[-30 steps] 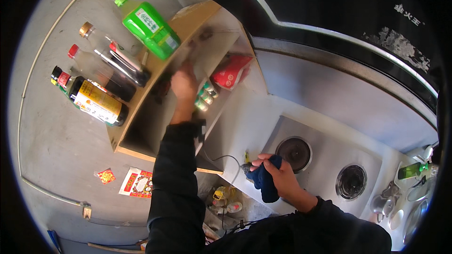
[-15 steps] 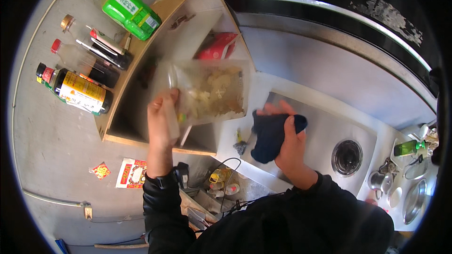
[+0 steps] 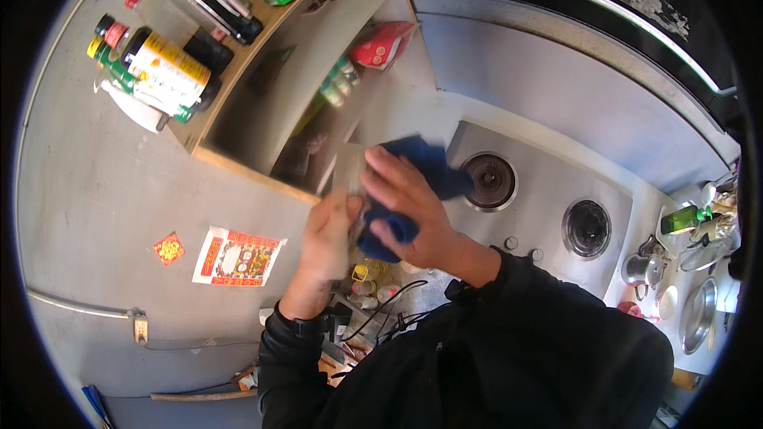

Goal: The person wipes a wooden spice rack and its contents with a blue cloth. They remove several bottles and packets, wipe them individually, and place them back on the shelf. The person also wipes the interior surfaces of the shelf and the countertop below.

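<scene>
Blurred hands point(image 3: 324, 238) point(image 3: 421, 222), indistinct container point(image 3: 348, 168), half-hidden blue cloth point(image 3: 427, 162)

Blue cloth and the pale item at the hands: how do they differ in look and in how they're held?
The blue cloth is dark and bunched; the pale item is light, its exact shape lost to blur. The right hand holds the blue cloth, while the left hand grips the pale item. Both are hand-held, close together.

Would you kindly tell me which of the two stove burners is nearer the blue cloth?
The left burner in the picture, close to the blue cloth in the right hand; the other burner lies farther right and lower.
</scene>
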A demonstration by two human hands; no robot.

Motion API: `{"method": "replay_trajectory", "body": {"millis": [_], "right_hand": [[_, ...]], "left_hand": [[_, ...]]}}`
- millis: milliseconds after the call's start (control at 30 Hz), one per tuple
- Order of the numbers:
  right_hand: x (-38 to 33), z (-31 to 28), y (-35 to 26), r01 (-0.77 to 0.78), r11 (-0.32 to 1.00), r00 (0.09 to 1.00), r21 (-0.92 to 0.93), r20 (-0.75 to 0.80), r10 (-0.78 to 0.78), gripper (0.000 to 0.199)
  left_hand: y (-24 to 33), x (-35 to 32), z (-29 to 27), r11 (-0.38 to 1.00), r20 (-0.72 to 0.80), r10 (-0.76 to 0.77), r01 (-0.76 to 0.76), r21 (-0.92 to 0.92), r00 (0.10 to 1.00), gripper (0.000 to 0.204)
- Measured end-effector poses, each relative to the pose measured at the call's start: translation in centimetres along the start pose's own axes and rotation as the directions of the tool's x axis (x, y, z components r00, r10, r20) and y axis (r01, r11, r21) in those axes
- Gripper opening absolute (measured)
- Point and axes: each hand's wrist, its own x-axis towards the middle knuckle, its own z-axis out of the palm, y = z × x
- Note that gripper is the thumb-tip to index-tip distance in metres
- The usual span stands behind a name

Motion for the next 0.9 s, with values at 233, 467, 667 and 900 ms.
{"method": "replay_trajectory", "body": {"millis": [233,467,667,900], "right_hand": [[-4.1,7.7,2.5,-0.681,0.486,0.724,0.547,0.406,0.558,0.039],[-9.7,10.5,2.5,-0.807,0.176,0.472,0.564,0.438,0.765,0.040],[-16.8,6.7,3.8,-0.543,-0.174,0.158,0.822,0.303,0.940,0.043],[-24.9,-9.1,1.0,-0.607,0.022,-0.048,0.795,-0.065,0.997,0.056]], "left_hand": [[-1.1,-5.0,-9.3,0.990,-0.021,-0.093,0.091,-0.106,0.995,0.035],[-2.9,-10.0,-17.4,0.876,0.083,0.441,-0.449,0.177,0.894,0.036],[-5.3,-10.9,-17.5,0.897,0.088,-0.029,-0.013,0.441,0.996,0.021],[-13.3,-6.1,-6.8,0.380,0.484,0.158,-0.505,0.775,0.861,0.024]]}}
